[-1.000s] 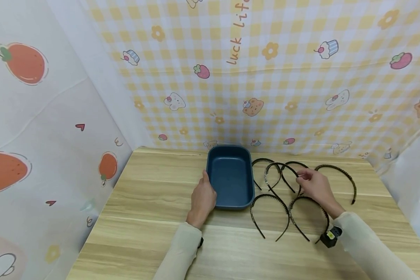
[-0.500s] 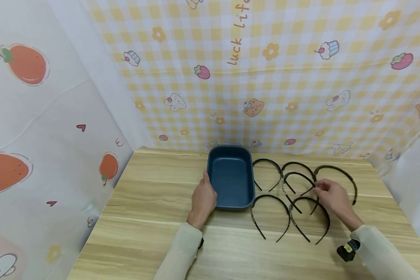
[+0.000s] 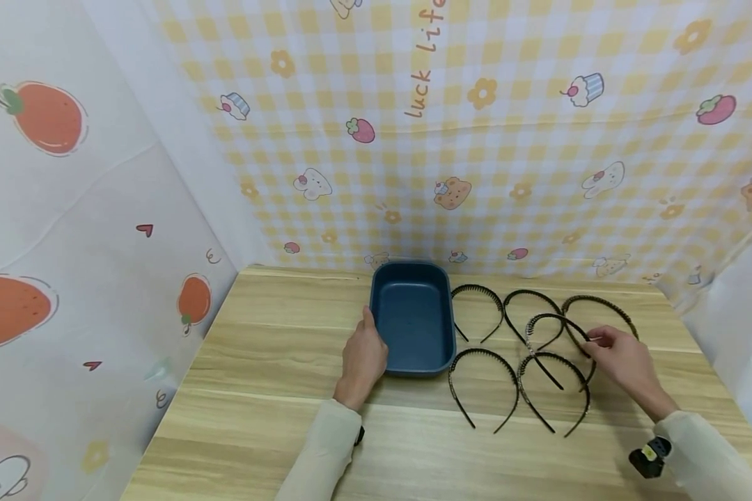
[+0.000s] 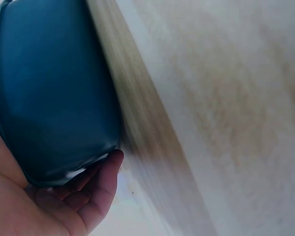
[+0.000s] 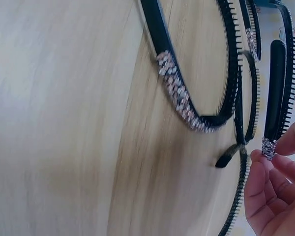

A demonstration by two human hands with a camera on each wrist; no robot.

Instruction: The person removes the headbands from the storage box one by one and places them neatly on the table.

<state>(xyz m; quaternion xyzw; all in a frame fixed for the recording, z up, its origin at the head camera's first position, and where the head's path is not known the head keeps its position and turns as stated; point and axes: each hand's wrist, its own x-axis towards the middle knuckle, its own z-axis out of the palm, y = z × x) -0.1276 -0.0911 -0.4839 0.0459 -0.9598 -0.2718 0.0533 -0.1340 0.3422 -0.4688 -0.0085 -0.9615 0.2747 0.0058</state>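
Observation:
My left hand (image 3: 365, 358) grips the left side of a dark blue rectangular bin (image 3: 413, 372). In the left wrist view its fingers (image 4: 105, 189) curl at the bin's lower corner. My right hand (image 3: 623, 365) pinches a black toothed headband (image 3: 551, 315) on its right side. Close up in the right wrist view, thumb and fingers meet at a sparkling rhinestone section of this headband (image 5: 277, 93). The held headband overlaps the far-right headband (image 3: 601, 300), the back middle one (image 3: 535, 292) and the front right one (image 3: 558, 355) in the head view.
Two more headbands lie just right of the bin, one at the back (image 3: 496, 299) and one in front (image 3: 484, 351). Everything rests on a wood-grain table (image 3: 276, 348). A yellow checked cloth (image 3: 401, 181) hangs behind it.
My right hand has carried the headband rightward and slightly toward me, from near the bin to the right-hand headbands. My left hand and the bin stay put.

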